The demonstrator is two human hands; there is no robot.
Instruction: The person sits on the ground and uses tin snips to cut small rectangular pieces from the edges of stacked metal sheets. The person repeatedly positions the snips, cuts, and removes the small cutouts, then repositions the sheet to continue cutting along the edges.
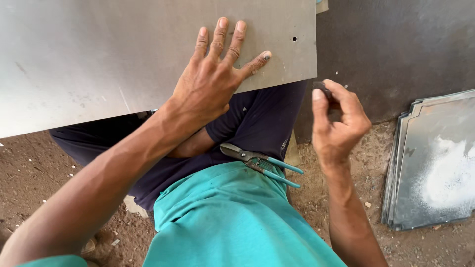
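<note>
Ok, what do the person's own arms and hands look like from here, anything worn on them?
Both forearms are bare. The left hand and right hand wear no gloves, rings or watch. A teal sleeve edge shows at the left upper arm. Fingertips look smudged with dark grime, most on the left thumb.

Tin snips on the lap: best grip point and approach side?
Grip the snips by the two teal handles, coming in from the person's right. The handles point right and lie slightly spread, clear of the left hand; the grey blades point left, towards the left forearm.
</note>
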